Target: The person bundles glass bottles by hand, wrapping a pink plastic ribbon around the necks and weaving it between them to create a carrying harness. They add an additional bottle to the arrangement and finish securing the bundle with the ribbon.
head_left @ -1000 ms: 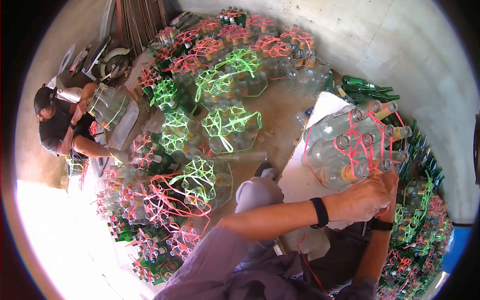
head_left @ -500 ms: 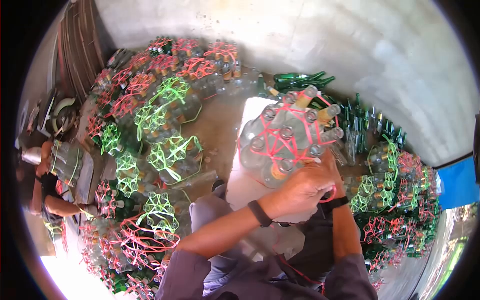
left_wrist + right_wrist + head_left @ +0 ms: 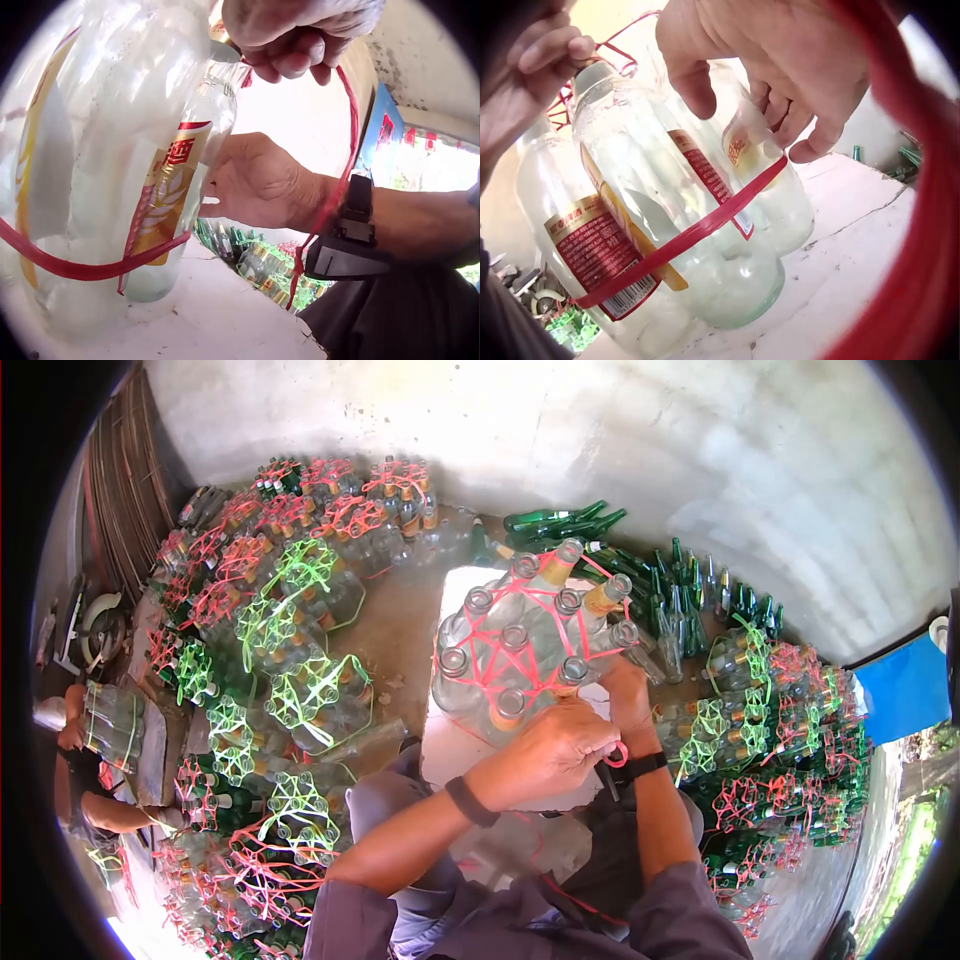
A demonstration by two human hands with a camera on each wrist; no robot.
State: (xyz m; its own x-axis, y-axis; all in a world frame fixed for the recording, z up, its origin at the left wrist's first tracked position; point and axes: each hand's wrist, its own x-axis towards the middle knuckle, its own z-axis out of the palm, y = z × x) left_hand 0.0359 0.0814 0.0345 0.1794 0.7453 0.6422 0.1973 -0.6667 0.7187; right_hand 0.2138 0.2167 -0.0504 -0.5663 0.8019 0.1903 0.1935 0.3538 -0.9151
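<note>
A bundle of clear glass bottles (image 3: pixel 513 638) stands upright on a white board (image 3: pixel 440 745), its necks laced with a red plastic strap (image 3: pixel 520 592). A band of the strap (image 3: pixel 697 229) also runs round the bottle bodies. At the near side of the bundle my left hand (image 3: pixel 560 748) has its fingers curled round the strap, whose loose end loops out beside it. My right hand (image 3: pixel 772 67) is beside the near right bottles, fingers loosely bent and thumb apart, fingertips right at the body band. Red and gold labels (image 3: pixel 172 187) show on several bottles.
Strapped bottle bundles stand on the floor, with green straps (image 3: pixel 315 700) and red ones at left, more (image 3: pixel 740 730) at right. Loose green bottles (image 3: pixel 565 520) lie along the wall. At far left another person's arm (image 3: pixel 75 715) is by a bottle bundle (image 3: pixel 115 720).
The head view has swung right, so the bundle sits further left in it. My right hand has shifted away from my left, further up the bundle's side. The left still grips the strap.
</note>
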